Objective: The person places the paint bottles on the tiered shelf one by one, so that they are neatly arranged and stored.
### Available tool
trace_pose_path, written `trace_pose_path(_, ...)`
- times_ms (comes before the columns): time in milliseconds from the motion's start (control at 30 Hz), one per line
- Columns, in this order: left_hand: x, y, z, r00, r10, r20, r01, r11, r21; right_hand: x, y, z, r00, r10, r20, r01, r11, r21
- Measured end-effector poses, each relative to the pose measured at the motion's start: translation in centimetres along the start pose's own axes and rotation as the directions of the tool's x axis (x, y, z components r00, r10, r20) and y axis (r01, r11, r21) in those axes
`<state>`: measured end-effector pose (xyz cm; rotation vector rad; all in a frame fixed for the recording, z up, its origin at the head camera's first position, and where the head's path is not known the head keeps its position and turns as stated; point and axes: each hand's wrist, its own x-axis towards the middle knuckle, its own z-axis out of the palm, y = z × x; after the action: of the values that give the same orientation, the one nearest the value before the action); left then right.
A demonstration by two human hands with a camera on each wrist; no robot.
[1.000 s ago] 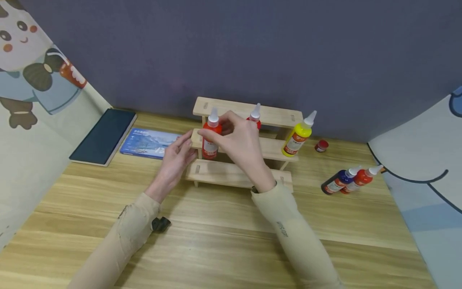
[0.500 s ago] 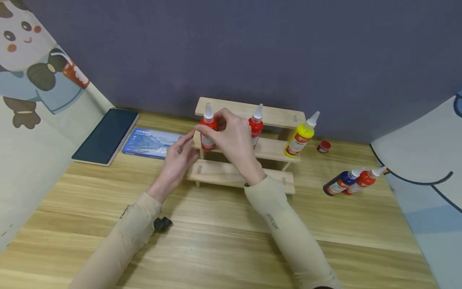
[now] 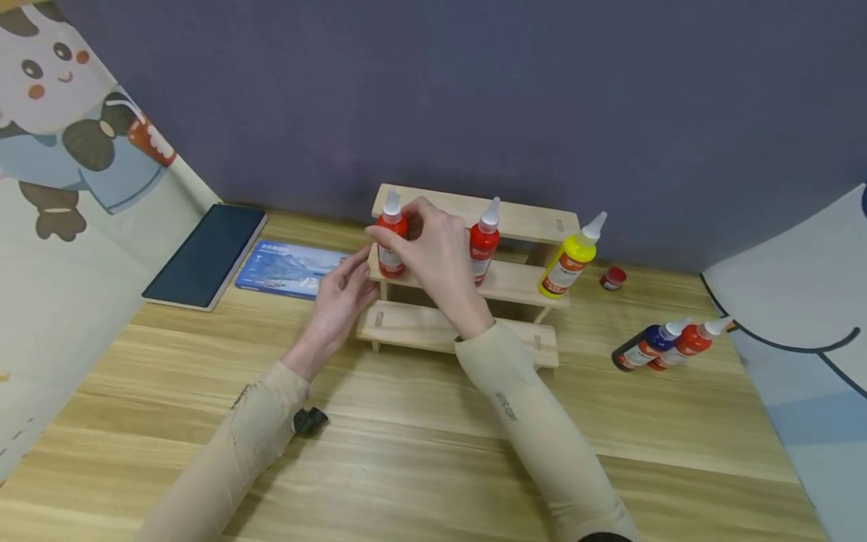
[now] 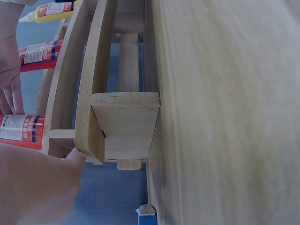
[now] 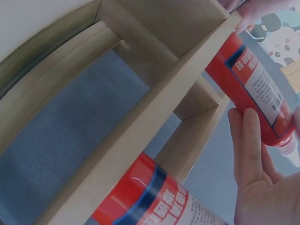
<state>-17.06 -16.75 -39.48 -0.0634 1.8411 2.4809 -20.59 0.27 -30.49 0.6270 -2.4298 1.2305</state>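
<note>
My right hand (image 3: 443,252) pinches a red paint bottle (image 3: 390,260) with a white nozzle, upright at the left end of the middle tier of a wooden step rack (image 3: 433,324). In the right wrist view, fingertips lie along the side of this red bottle (image 5: 258,89), and its base meets the shelf. With its fingers about the left end of that same tier, my left hand (image 3: 339,305) holds the rack. A second red bottle (image 3: 484,248) and a yellow bottle (image 3: 567,267) stand further right on the middle tier.
Right of the rack are a small red-lidded jar (image 3: 612,278), a dark blue bottle (image 3: 643,348) and another red bottle (image 3: 689,343). A blue picture box (image 3: 287,269) and a dark-covered book (image 3: 206,256) lie to the left. A dark wall (image 3: 433,98) rises behind.
My right hand has moved the red bottle slightly back and left onto the end of the middle tier. More of the second red bottle shows. My left hand stays at the rack's end.
</note>
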Motion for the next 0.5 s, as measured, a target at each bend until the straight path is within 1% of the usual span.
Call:
trace_pose_path(100,-0.02,-0.01,0.04,1.000,-0.002,0.003,0.002,1.000,-0.005,0.16,0.09,0.11,1.000,0.007,-0.006,-0.007,1.000,-0.013)
trace_pose_path(267,0.00,-0.03,0.03,1.000,0.001,0.004,-0.001,1.000,-0.006,0.31,0.22,0.22,1.000,-0.009,-0.016,0.008,0.999,-0.038)
trace_pose_path(500,0.00,0.00,0.01,1.000,0.008,0.000,-0.008,1.000,-0.017,0.27,0.15,0.24,1.000,-0.005,0.003,0.005,0.999,-0.054)
